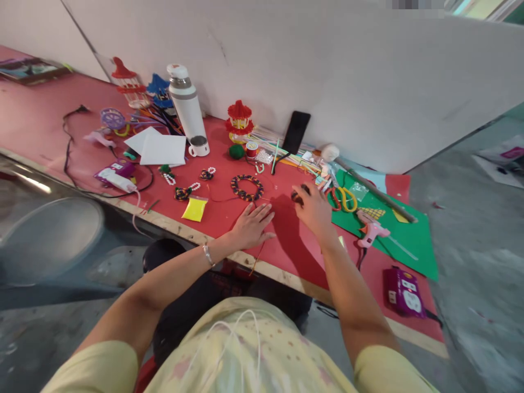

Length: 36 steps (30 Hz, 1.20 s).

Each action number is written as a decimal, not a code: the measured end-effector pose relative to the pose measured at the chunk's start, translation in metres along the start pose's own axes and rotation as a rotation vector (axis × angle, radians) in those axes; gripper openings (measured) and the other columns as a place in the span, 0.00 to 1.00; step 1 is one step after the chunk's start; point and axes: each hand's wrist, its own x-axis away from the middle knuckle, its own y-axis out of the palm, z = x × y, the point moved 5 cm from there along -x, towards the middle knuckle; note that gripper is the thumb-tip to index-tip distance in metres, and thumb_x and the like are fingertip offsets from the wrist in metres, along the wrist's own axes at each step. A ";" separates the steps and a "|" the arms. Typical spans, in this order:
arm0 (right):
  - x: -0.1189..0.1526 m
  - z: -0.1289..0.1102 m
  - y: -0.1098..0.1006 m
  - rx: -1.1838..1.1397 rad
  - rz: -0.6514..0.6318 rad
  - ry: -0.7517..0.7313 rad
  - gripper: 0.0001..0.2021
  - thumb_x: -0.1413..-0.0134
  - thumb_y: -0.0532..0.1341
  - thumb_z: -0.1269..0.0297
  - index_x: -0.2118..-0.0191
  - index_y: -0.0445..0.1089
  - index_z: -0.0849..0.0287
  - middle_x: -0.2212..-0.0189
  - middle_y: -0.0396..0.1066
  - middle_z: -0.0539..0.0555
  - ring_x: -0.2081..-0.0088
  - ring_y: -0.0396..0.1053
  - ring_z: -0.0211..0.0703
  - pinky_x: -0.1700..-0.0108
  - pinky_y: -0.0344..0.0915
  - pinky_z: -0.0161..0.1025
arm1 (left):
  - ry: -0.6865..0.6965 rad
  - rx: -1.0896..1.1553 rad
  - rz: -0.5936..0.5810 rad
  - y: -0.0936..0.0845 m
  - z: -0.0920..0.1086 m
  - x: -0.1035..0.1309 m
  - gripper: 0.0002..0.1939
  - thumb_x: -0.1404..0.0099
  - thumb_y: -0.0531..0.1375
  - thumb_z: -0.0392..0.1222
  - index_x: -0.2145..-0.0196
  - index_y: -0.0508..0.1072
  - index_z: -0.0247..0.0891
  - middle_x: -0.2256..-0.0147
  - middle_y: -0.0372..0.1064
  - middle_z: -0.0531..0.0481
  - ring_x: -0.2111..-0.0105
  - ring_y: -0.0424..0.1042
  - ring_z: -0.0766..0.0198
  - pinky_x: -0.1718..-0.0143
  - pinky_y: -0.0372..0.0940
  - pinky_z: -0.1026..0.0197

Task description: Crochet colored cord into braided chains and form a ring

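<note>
My left hand (250,225) lies flat, fingers spread, on the red table (49,125), just below a dark beaded ring (246,187). A thin red thread runs from near that hand off the table's front edge. My right hand (314,206) reaches forward with its fingers curled around a small dark beaded piece (297,195), beside the orange-handled scissors (343,198).
A pink glue gun (370,232) lies on a green sheet (409,245). A white flask (186,101), cup (198,146), red paper lantern (239,121), leaning black phone (295,132), white paper (161,148), yellow packet (195,209) and a purple power strip (403,292) lie about.
</note>
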 end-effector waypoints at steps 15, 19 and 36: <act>0.073 -0.046 0.029 -0.245 0.016 -0.186 0.19 0.28 0.53 0.61 0.41 0.76 0.53 0.56 0.83 0.59 0.56 0.80 0.46 0.47 0.75 0.42 | -0.020 0.118 0.252 -0.055 -0.022 0.081 0.16 0.26 0.57 0.49 0.49 0.82 0.47 0.49 0.81 0.45 0.45 0.77 0.51 0.32 0.62 0.39; 0.078 -0.065 0.055 -0.261 -0.086 -0.254 0.18 0.27 0.53 0.59 0.42 0.77 0.52 0.58 0.84 0.58 0.58 0.81 0.42 0.50 0.74 0.38 | -0.049 0.136 0.226 -0.032 -0.030 0.091 0.18 0.25 0.58 0.48 0.46 0.81 0.41 0.45 0.78 0.40 0.44 0.75 0.49 0.38 0.69 0.42; -0.017 -0.095 0.066 -0.221 -0.134 -0.357 0.22 0.27 0.50 0.60 0.36 0.71 0.58 0.35 0.72 0.59 0.33 0.65 0.52 0.31 0.62 0.53 | -0.341 0.023 0.147 -0.026 -0.096 0.018 0.34 0.25 0.52 0.57 0.30 0.64 0.35 0.30 0.60 0.37 0.29 0.58 0.47 0.27 0.51 0.40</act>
